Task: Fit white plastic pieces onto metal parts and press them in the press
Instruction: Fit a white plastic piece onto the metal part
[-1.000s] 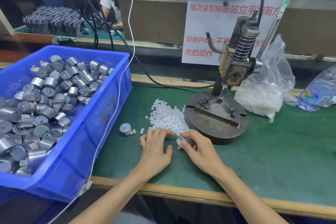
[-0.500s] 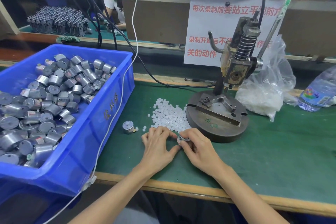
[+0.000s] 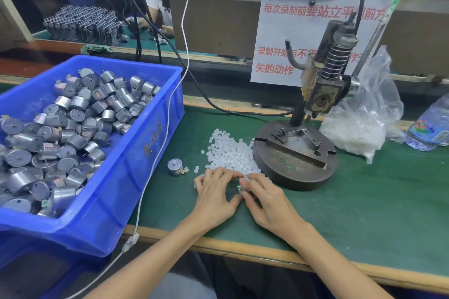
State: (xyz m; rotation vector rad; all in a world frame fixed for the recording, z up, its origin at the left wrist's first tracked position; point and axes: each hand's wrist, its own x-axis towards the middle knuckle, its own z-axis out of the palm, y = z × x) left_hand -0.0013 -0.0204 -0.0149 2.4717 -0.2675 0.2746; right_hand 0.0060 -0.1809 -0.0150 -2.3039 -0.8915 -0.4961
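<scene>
White round plastic pieces point(image 3: 230, 153) are lying in a loose heap on the green bench mat point(image 3: 364, 201), touching the round base of the grey metal lever press point(image 3: 298, 153). Right hand point(image 3: 269, 201) is gripping a small silver cylindrical metal part point(image 3: 243, 183) between curled fingertips, just in front of the heap and off the press. Left hand point(image 3: 213, 192) is now bringing its thumb and fingertips against that part. A second ago the two hands were lying slightly apart, with the left fingertips at the heap's edge. This closing-up is suggesting that a piece is being fitted onto the part. The fingers are hiding any such piece, so it cannot be told whether the left hand is pinching one. No part is yet sitting in the press fixture, so pressing is still lying ahead.

Containers: the blue rectangular plastic crate point(image 3: 136, 177) at left is holding a deep pile of silver metal motor cans point(image 3: 73, 124) of the same kind. The clear plastic bag point(image 3: 364, 109) beside the press is holding further white pieces. The clear plastic water bottle point(image 3: 430, 128) is lying at far right, its contents not discernible. One lone silver can point(image 3: 175, 167) is sitting on the mat between crate and heap.
</scene>
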